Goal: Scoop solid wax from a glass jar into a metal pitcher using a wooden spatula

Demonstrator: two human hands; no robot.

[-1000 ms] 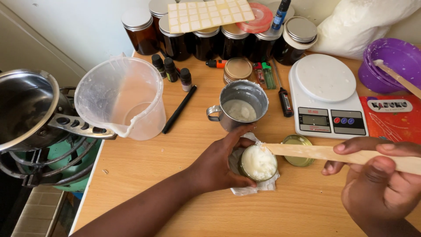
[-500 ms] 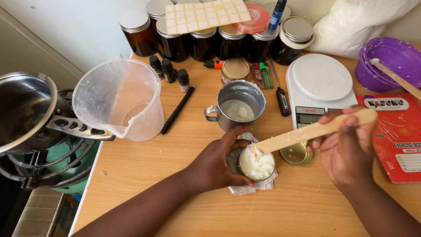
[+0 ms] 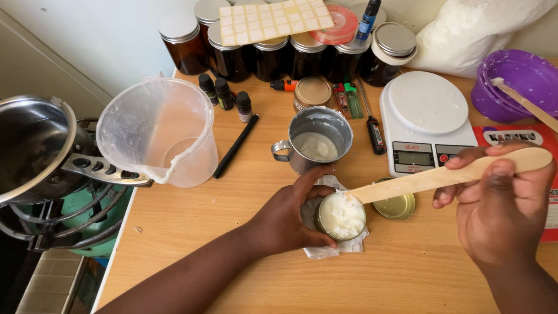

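Two hands work over a wooden desk. The left hand curls around a small round tin, thumb and fingers closed on its sides; the tin sits on a scrap of white paper near the middle of the desk and is full of white, creamy wax. The right hand is closed on a wooden spatula, whose flat tip touches the white fill at the tin's right edge. Just right of the tin lies a gold lid. Behind the tin stands a metal mug with a thin white layer at its bottom. To the left, a clear plastic jug smeared with white film stands beside a steel pot on a gas burner. A white kitchen scale sits at the right, and behind it a purple bowl holds another wooden stick. Dark amber jars with metal lids line the back wall, with three small dark bottles and a black pen before them.
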